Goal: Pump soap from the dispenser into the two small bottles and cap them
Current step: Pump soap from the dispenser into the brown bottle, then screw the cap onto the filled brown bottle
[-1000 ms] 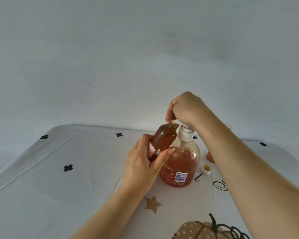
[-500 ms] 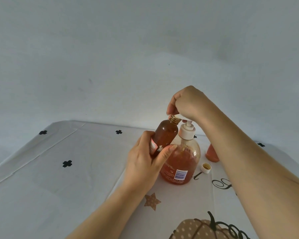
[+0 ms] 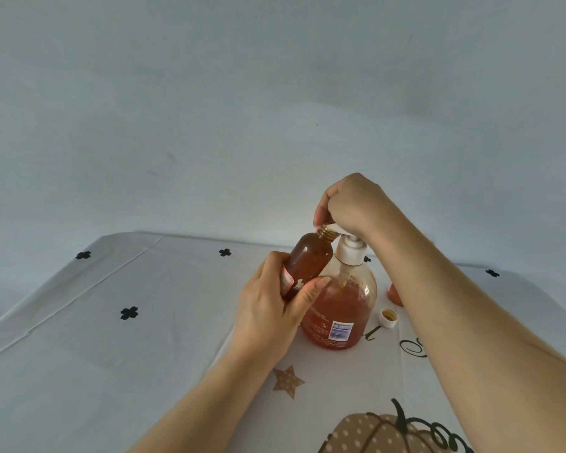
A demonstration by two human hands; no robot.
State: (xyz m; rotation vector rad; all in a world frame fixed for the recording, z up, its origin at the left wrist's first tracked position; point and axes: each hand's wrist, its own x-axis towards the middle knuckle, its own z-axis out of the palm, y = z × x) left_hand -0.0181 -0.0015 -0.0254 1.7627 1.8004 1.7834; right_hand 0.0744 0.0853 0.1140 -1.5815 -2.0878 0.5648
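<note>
Loose cap (image 3: 388, 317) beside dispenser (image 3: 343, 308); second bottle (image 3: 394, 294) half behind right forearm (image 3: 471, 315)

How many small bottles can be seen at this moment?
2. One small bottle is held tilted in the left hand, its open neck under the spout of the dispenser. The second bottle shows only partly behind the right forearm, beyond the loose cap.

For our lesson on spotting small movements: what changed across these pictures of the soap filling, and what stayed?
The right hand let the pump rise a little, then pressed it back down on the dispenser. Nothing was taken or let go. The left hand still holds the small bottle tilted, neck at the spout; the loose cap and the other bottle stayed on the table.
</note>
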